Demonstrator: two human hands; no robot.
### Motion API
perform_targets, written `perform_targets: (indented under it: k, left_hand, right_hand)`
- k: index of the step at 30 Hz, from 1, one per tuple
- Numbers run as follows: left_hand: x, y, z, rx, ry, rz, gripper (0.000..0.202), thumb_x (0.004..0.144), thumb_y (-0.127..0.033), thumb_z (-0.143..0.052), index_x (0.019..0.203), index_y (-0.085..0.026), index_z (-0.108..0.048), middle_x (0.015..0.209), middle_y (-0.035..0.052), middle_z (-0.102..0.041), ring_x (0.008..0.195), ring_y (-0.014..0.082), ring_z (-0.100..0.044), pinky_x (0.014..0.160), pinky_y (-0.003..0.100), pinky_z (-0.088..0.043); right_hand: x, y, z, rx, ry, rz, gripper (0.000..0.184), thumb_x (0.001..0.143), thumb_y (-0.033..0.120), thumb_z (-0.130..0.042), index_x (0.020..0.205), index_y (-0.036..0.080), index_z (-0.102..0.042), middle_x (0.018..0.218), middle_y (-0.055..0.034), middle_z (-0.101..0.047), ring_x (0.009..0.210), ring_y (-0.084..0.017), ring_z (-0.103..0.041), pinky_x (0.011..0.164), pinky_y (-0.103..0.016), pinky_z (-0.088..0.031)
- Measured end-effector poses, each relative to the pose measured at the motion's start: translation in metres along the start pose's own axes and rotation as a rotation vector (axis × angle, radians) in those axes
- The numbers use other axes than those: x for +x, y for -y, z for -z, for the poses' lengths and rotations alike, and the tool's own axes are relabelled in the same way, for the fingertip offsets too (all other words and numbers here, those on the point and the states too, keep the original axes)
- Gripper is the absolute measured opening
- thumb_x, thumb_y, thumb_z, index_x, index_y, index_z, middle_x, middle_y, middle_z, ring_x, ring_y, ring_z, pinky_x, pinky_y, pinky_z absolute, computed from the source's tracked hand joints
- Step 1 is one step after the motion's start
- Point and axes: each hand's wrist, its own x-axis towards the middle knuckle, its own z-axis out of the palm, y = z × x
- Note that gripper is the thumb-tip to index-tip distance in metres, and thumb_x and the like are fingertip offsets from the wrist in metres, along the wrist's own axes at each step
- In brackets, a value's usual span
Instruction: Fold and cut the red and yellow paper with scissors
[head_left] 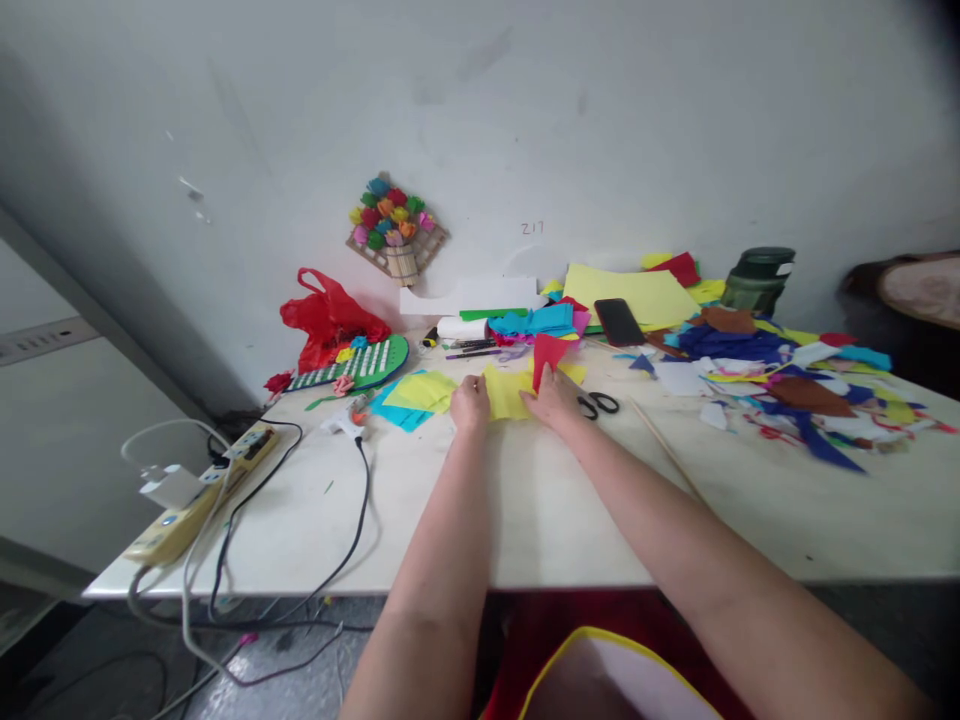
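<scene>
Nearest us, a wooden stick (666,452) lies at four o'clock from our right hand (556,400), with the scissors (593,399) at three, just beside that hand. The glue gun (345,420) sits at nine from our left hand (470,403). Our right hand pinches the red paper (550,352), raised at twelve; our left is curled at the yellow paper (508,402) between both hands, its grip unclear. Farther, at two, lies a phone (619,323); on the wall (645,130) at twelve, handwriting (532,228) reads "217" or "Z17".
</scene>
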Motion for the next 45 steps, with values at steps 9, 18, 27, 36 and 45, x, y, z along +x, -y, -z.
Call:
perform_targets:
  k: [9,18,27,36,45]
  left_hand:
    - [0.003,0.007,-0.002,0.002,0.012,0.021,0.03,0.083,-0.038,-0.04,0.089,-0.023,-0.066,0.089,0.0091,-0.067,0.086,0.0212,-0.059,0.07,0.028,-0.041]
    - [0.012,0.014,-0.011,-0.192,0.094,0.114,0.025,0.078,-0.024,-0.046,0.089,-0.015,-0.067,0.086,0.0084,-0.067,0.081,0.0182,-0.061,0.07,0.025,-0.043]
    - [0.013,0.017,-0.013,-0.432,0.229,0.188,0.046,0.071,-0.013,-0.049,0.116,-0.014,-0.056,0.098,0.0097,-0.066,0.087,0.018,-0.061,0.072,0.024,-0.046]
    - [0.008,0.014,-0.02,-0.496,0.076,0.089,0.06,0.074,-0.013,-0.048,0.133,-0.021,-0.039,0.107,0.0056,-0.063,0.085,0.0141,-0.06,0.076,0.023,-0.044]
    - [0.002,0.011,-0.012,-0.555,0.137,0.077,0.051,0.076,-0.012,-0.044,0.125,-0.021,-0.049,0.08,0.0015,-0.066,0.057,0.0075,-0.054,0.065,0.02,-0.044]
  right_hand:
    - [-0.004,-0.001,0.008,-0.014,-0.241,-0.042,0.066,0.079,0.038,-0.046,0.134,0.005,-0.029,0.129,-0.0207,-0.043,0.108,-0.031,-0.047,0.09,-0.04,-0.03]
    - [-0.003,-0.007,0.002,0.061,-0.345,0.139,0.037,0.082,0.028,-0.039,0.109,0.014,-0.059,0.101,-0.0127,-0.064,0.086,-0.025,-0.058,0.076,-0.034,-0.039]
    - [-0.004,0.001,0.01,0.476,-0.335,0.146,0.039,0.072,0.012,-0.04,0.104,0.015,-0.064,0.101,-0.0082,-0.066,0.091,-0.02,-0.059,0.083,-0.03,-0.042]
    - [0.003,0.014,0.003,1.282,-0.08,-0.093,0.041,0.062,0.015,-0.047,0.098,0.012,-0.066,0.083,-0.0049,-0.069,0.071,-0.015,-0.06,0.068,-0.028,-0.047]
    - [0.011,-0.01,-0.005,1.154,-0.064,-0.406,0.043,0.059,0.012,-0.053,0.1,0.009,-0.065,0.098,-0.012,-0.067,0.091,-0.023,-0.06,0.074,-0.031,-0.048]
